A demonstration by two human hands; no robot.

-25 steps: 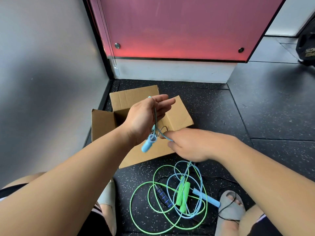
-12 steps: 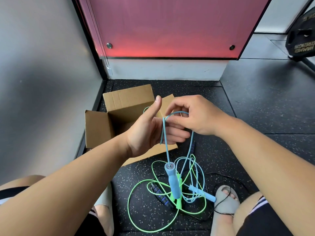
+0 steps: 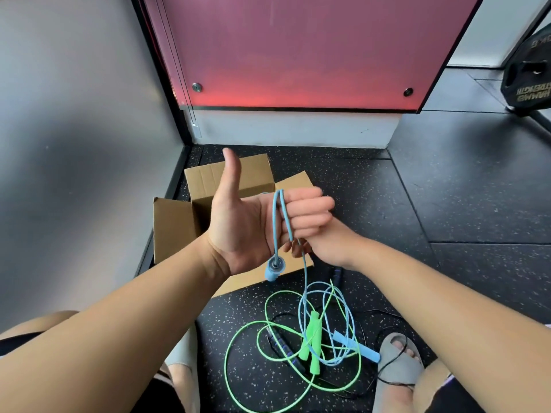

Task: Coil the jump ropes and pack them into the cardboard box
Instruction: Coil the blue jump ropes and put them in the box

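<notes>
My left hand (image 3: 253, 222) is raised palm-up over the open cardboard box (image 3: 174, 231), thumb pointing up, fingers curled over a loop of the light blue jump rope (image 3: 280, 222). One blue handle (image 3: 274, 270) dangles just below that palm. My right hand (image 3: 326, 245) sits under the left fingers and pinches the blue cord where it drops to the floor. The other blue handle (image 3: 357, 347) lies on the floor in the tangle. A neon green rope (image 3: 238, 344) with two green handles (image 3: 312, 338) and a black rope with a banded handle (image 3: 283, 345) lie mixed with it.
The box stands in the corner against a grey wall (image 3: 74, 144) and a red panel (image 3: 298, 49). A black weight plate (image 3: 527, 81) leans at the far right. My sandalled foot (image 3: 396, 371) rests beside the ropes on the speckled black floor (image 3: 447, 204).
My right hand has swung from above the left fingers down beneath them, laying blue cord over the left hand. The hanging blue handle has risen close to the palm.
</notes>
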